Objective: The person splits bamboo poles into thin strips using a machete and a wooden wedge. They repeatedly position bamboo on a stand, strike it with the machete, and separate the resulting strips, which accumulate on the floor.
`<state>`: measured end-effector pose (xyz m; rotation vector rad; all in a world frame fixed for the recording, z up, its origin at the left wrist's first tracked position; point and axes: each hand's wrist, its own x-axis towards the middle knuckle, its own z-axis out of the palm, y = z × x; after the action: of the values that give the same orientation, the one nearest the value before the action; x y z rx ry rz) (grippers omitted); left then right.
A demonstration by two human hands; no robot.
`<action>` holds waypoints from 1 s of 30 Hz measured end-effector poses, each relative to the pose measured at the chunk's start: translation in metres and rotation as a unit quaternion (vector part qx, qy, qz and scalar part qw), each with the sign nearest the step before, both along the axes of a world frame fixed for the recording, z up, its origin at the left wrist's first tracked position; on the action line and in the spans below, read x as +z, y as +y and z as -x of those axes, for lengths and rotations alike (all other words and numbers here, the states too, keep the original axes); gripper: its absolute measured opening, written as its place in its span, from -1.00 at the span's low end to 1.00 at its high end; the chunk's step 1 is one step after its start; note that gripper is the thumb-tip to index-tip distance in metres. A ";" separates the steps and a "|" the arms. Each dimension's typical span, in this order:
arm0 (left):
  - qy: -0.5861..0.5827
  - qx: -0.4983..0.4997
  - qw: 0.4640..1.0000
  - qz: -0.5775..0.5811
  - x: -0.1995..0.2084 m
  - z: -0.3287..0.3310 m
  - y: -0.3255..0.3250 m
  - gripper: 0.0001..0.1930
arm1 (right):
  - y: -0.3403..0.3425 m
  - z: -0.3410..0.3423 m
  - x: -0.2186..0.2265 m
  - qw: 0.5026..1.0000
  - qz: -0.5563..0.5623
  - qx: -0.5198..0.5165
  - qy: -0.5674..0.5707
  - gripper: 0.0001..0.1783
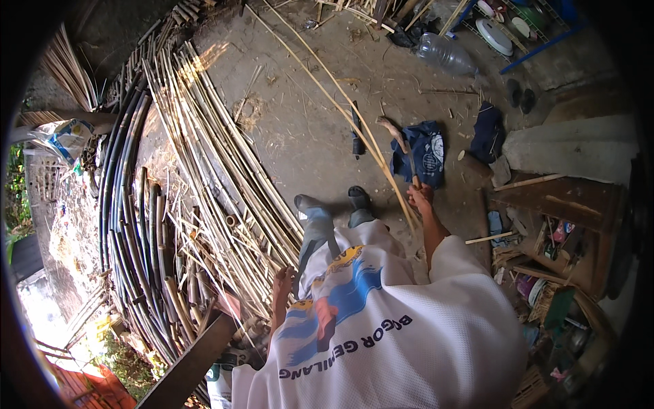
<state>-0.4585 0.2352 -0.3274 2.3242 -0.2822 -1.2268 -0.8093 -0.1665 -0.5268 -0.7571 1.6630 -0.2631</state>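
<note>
My right hand is closed on the lower end of a long knife-like tool, whose pale curved end points away from me over the dirt floor. Two very long thin bamboo strips run diagonally across the floor and pass just beside that hand. My left hand hangs at my side with loose fingers and nothing in it, next to a big pile of split bamboo strips. Below my white printed shirt I see my feet in dark footwear.
Dark curved pipes lie along the left of the bamboo pile. On the floor are a blue cloth, a dark cloth, a clear plastic bottle and a black stick-like object. A wooden bench with clutter stands at right.
</note>
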 end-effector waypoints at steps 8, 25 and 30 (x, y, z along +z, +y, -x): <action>0.010 -0.002 1.000 -0.001 -0.021 0.013 0.013 -0.62 | 0.022 -0.006 0.027 1.000 -0.021 0.021 -0.007 -0.67; 0.017 -0.035 0.999 0.033 -0.056 -0.033 -0.036 -0.57 | 0.048 -0.080 0.029 0.924 0.181 0.302 0.151 -0.44; 0.139 0.089 0.982 0.089 -0.098 -0.081 -0.048 -0.67 | 0.038 -0.104 0.066 0.873 0.214 0.387 0.204 -0.36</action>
<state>-0.3777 0.1876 -0.4252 1.9523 -0.0809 -1.3561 -0.7050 -0.1284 -0.4604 -1.8509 1.5492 0.1225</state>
